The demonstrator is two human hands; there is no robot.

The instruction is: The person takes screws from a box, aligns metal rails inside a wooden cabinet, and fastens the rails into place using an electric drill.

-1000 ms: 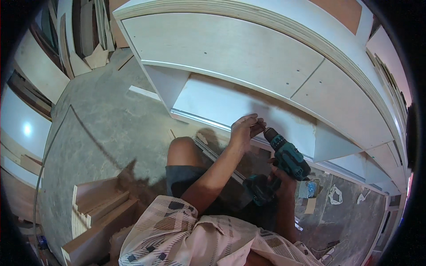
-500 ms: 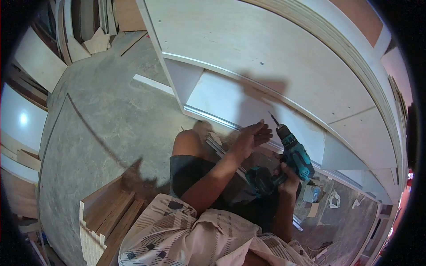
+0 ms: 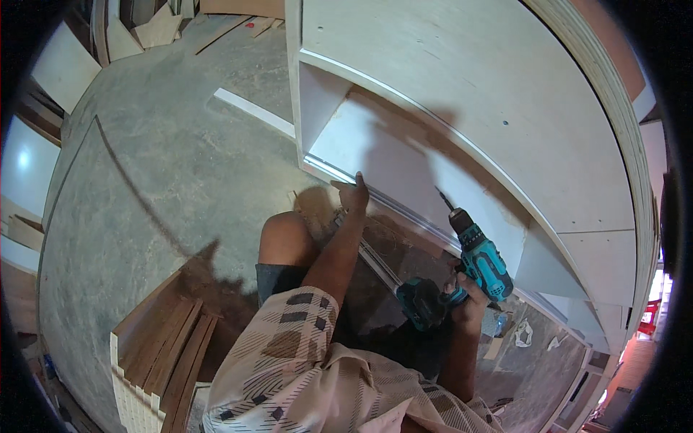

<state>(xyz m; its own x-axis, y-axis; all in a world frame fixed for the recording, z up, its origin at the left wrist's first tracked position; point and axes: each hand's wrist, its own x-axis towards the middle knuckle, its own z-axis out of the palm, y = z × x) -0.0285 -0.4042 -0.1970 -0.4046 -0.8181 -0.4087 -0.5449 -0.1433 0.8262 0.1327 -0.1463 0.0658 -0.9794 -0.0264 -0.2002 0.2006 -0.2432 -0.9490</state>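
My right hand (image 3: 471, 297) is wrapped round the grip of a teal and black cordless drill (image 3: 485, 263). A long thin bit (image 3: 443, 198) points up and left from its chuck, in front of the cabinet's lower opening. At the opening's front edge, my left hand (image 3: 352, 195) is by a silvery metal rail (image 3: 390, 206). Its thumb points up across the rail and a finger reaches left, apart from the thumb; the other fingers are partly hidden. The pale wooden cabinet (image 3: 462, 79) rises in front of me, with a white inner panel (image 3: 404, 148).
Loose metal rails (image 3: 379, 263) lie on the floor beside my knee. A white strip (image 3: 253, 112) lies left of the cabinet. An open wooden box (image 3: 137, 390) with boards stands at lower left. Sheet offcuts (image 3: 65, 65) lean at far left. Scraps (image 3: 523, 333) lie at right.
My left hand has moved left, away from the drill bit, to the rail at the cabinet's front edge. The drill stays in my right hand, nearly in place. The view has shifted.
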